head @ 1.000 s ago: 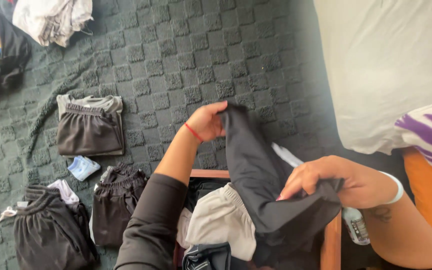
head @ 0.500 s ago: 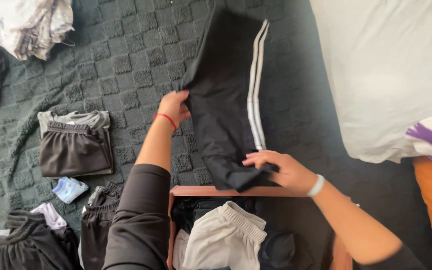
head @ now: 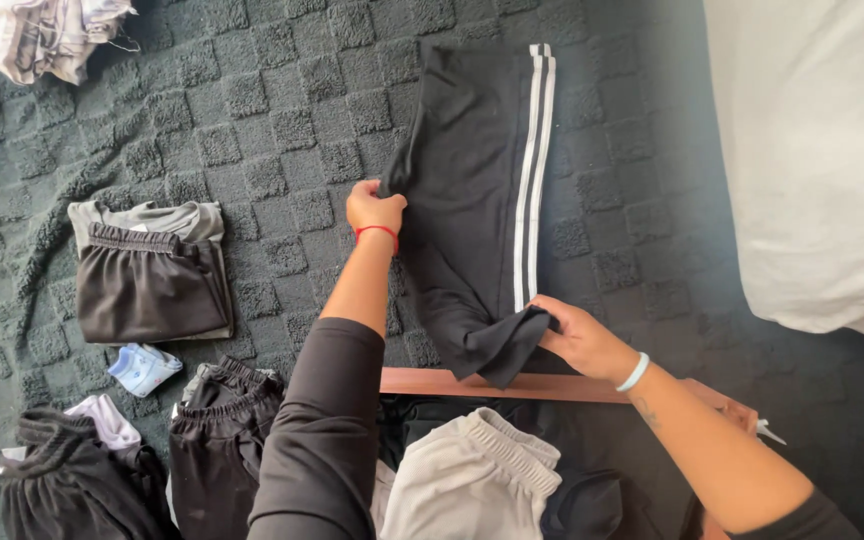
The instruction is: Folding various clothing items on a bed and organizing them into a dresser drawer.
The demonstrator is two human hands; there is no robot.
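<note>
The black striped pants (head: 482, 190) are held lengthwise up the frame, the left hand (head: 374, 208) pinching their left edge and the right hand (head: 582, 338) clutching their lower end.

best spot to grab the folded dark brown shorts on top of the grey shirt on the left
Take the dark brown shorts by the gathered waistband along their far edge, coming from above: it is the thickest ridge, lying flat and uncovered on the grey shirt. Probably slide fingers under both to keep the fold.

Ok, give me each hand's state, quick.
Left hand: shut on the black pants, at their left edge.
Right hand: shut on the pants' near end.
</note>
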